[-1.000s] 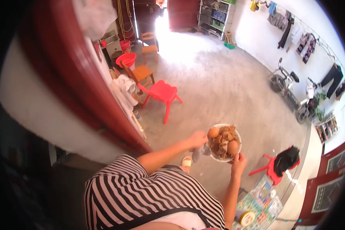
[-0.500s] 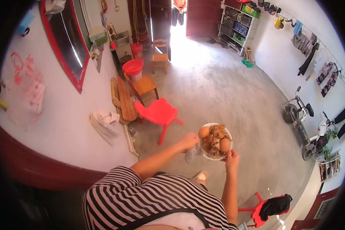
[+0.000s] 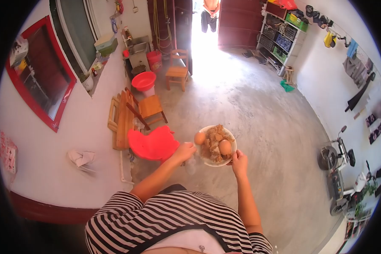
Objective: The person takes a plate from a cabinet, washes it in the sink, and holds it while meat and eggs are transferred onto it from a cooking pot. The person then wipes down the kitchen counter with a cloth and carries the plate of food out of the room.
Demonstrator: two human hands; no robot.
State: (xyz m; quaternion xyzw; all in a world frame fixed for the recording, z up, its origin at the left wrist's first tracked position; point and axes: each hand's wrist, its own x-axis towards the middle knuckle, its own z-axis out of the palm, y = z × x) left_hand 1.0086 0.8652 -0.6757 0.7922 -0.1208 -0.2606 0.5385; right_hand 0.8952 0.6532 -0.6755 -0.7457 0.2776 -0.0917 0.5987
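Note:
A white bowl [image 3: 219,164] is held out in front of my body. Brown chunks of food [image 3: 216,138] fill it, with one brown egg [image 3: 200,138] at its left rim and another egg [image 3: 225,147] at the right. My right hand [image 3: 239,163] is closed on the bowl's lower right rim. My left hand [image 3: 184,153] is closed beside the left rim; whether it also touches the bowl is unclear. Beneath its fingers hangs a small translucent plastic bag [image 3: 191,166], whose contents are blurred.
A red plastic chair [image 3: 154,144] stands close by on the left, with wooden chairs [image 3: 150,106] and a red basin [image 3: 144,80] beyond. Far ahead, a person [image 3: 209,15] stands at the bright doorway. An electric scooter [image 3: 336,182] is along the right wall.
My view has turned to the right and shifted, so the room's contents sit differently in it. Both hands still carry the bowl and bag, now further left in view.

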